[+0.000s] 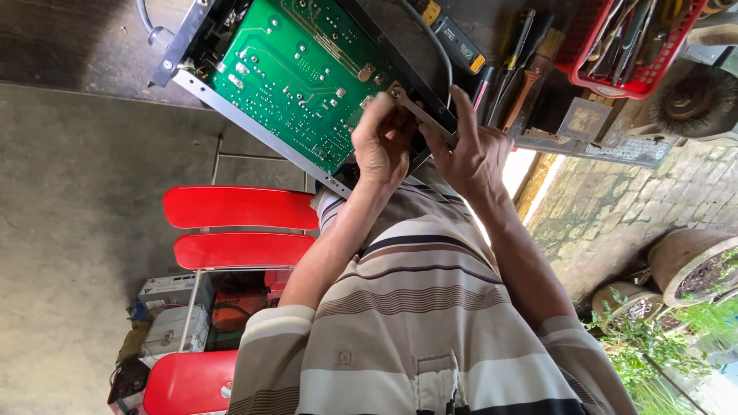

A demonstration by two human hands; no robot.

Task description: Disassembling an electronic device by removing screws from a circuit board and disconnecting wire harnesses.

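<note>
The left hand (382, 144) is bunched, its fingertips pressed together and pinching the head end of a small metal wrench (408, 104) right at the near edge of a green circuit board (296, 65). The right hand (470, 154) meets it from the other side: the thumb and curled fingers close on the wrench's shaft while the index finger sticks out straight, away from the body. The two hands almost touch, with the wrench bridging the narrow gap between them. The board sits tilted inside an open metal chassis, and a pale metal rail (254, 115) runs along its long edge just to the left of the left hand. On the right the room is tight: a row of screwdrivers (513, 65) lies near the extended finger, a red plastic basket (642, 81) of tools sits past them, and a wire brush wheel (696, 100) lies at the far right edge. To the left of the chassis the grey surface (84, 177) gives wide open space. Below the forearms are the person's striped shirt (419, 323) and red stools (238, 209), well apart from the hands; potted plants (692, 265) stand on the paving at the lower right.
</note>
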